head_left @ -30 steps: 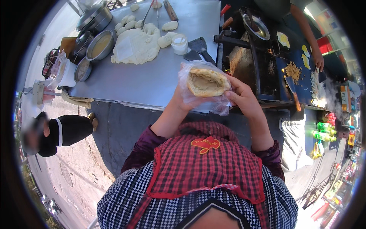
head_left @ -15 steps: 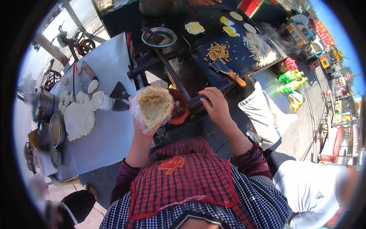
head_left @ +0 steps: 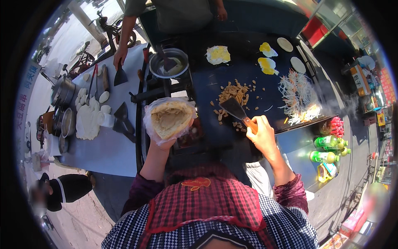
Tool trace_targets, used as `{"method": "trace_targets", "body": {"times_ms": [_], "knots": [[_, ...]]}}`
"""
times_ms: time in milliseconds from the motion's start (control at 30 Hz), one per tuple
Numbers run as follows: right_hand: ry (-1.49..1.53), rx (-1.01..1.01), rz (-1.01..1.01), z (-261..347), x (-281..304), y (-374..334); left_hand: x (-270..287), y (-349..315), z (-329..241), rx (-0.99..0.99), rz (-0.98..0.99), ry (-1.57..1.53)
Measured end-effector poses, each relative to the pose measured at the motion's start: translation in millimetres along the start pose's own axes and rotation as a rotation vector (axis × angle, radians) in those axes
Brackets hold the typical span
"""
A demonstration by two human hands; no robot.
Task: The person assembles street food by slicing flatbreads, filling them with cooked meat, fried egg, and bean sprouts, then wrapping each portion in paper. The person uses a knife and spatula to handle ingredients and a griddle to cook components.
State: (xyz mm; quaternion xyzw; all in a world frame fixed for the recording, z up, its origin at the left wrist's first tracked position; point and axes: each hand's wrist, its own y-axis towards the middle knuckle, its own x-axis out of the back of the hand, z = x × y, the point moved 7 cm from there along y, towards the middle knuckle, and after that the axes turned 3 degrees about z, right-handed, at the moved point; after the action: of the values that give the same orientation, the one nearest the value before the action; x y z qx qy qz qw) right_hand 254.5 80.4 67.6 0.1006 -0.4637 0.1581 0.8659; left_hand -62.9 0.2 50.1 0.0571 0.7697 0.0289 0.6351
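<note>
My left hand point(head_left: 164, 144) is closed around a bread pocket point(head_left: 169, 120) in a clear plastic bag. The bread's opening faces up, and its hollow looks bare. In my right hand point(head_left: 263, 135) is the wooden handle of a metal scraper point(head_left: 233, 108). Its blade rests at the near edge of a heap of brown chopped pieces, perhaps meat point(head_left: 235, 93), on the black griddle point(head_left: 199, 89). Farther back on the griddle lie a fried egg point(head_left: 218, 54) and two smaller egg portions point(head_left: 267, 65). Shredded vegetables point(head_left: 299, 97) are spread on its right side.
A metal bowl point(head_left: 181, 70) holds a utensil beside the griddle. Dough point(head_left: 87, 122), scrapers point(head_left: 122, 120) and pots point(head_left: 64, 92) occupy the left table point(head_left: 103, 153). Across it, another person's hand point(head_left: 120, 55) holds a scraper. Green bottles point(head_left: 325, 157) stand at the right. Steam rises near the vegetables.
My right hand has taken hold of the scraper and brought its blade to the chopped pieces. The other person's hand with a scraper has come into view. My view has shifted.
</note>
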Motion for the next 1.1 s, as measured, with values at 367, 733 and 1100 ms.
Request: {"method": "trace_targets", "body": {"times_ms": [367, 733, 1100], "knots": [[-0.248, 0.107, 0.078, -116.7, 4.4, 258.5, -10.0, 52.2, 23.6, -0.107, -0.194, 0.148], [-0.04, 0.313, -0.189, -52.7, -41.7, 290.9, -7.2, 90.6, 18.8, -0.108, -0.391, 0.157], [0.3, 0.391, 0.058, 21.6, 103.7, 115.6, 10.6, 133.2, 38.9, -0.178, -0.096, 0.197]]}}
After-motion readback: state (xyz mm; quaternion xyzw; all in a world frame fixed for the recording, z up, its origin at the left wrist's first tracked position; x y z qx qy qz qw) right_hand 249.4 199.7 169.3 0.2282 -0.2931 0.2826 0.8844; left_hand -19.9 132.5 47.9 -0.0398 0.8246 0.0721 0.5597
